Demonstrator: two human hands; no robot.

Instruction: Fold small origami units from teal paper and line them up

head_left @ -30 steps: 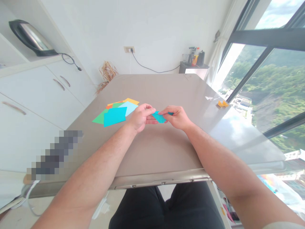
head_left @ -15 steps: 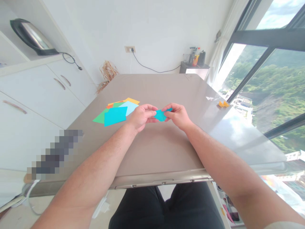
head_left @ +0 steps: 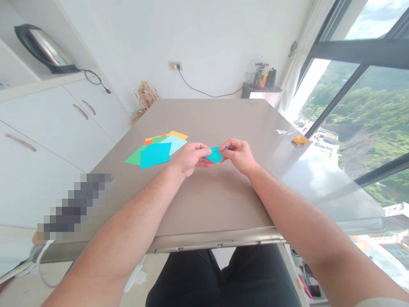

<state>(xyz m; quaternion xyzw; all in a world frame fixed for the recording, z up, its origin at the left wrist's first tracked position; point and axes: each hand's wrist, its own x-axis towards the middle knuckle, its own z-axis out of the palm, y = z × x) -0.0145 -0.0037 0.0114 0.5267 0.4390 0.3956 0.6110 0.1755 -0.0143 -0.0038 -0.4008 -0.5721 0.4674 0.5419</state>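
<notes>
Between my hands, above the middle of the table, is a small folded piece of turquoise paper (head_left: 215, 155). My left hand (head_left: 193, 157) pinches its left end, thumb on top and fingers beneath. My right hand (head_left: 235, 152) grips the right end between thumb and fingertips, hiding part of that side. Left of my left hand lies a spread of coloured paper sheets; a turquoise sheet (head_left: 156, 155) is on top, with a pale blue sheet (head_left: 177, 143), a green sheet (head_left: 134, 157) and yellow and orange ones partly covered.
The brown table (head_left: 211, 200) reaches toward the white wall. An orange folded paper piece (head_left: 300, 140) sits near its right edge by the window. A blurred-out dark object (head_left: 75, 207) is at the left edge. An electric kettle (head_left: 46, 49) stands on the left cabinet.
The fingers of my left hand have drawn closer together around the turquoise paper, and its visible outline looks slightly changed. Both hands stay in nearly the same place.
</notes>
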